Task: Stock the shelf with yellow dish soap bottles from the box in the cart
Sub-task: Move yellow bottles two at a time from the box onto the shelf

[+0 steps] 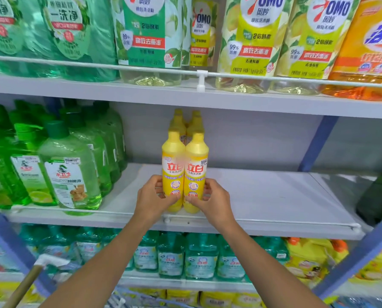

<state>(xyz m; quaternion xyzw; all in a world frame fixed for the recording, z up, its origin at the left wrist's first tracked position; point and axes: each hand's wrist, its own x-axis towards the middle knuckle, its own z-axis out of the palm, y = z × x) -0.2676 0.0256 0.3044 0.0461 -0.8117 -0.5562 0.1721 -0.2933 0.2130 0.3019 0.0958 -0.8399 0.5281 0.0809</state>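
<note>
Two yellow dish soap bottles stand upright side by side at the front of the middle shelf (274, 196). My left hand (152, 196) grips the left bottle (173, 165) near its base. My right hand (212, 201) grips the right bottle (196, 167) the same way. Behind them more yellow bottles (185, 123) stand in two rows toward the back. The box and the cart are out of view, apart from a wooden handle (23, 287) at the lower left.
Green dish soap bottles (67, 170) fill the left of the middle shelf. To the right of the yellow bottles the shelf is bare up to a dark green object (378, 196). Large refill bottles (252, 41) stand on the shelf above, teal bottles (198, 256) below. A white rail (274, 221) runs along the shelf's front.
</note>
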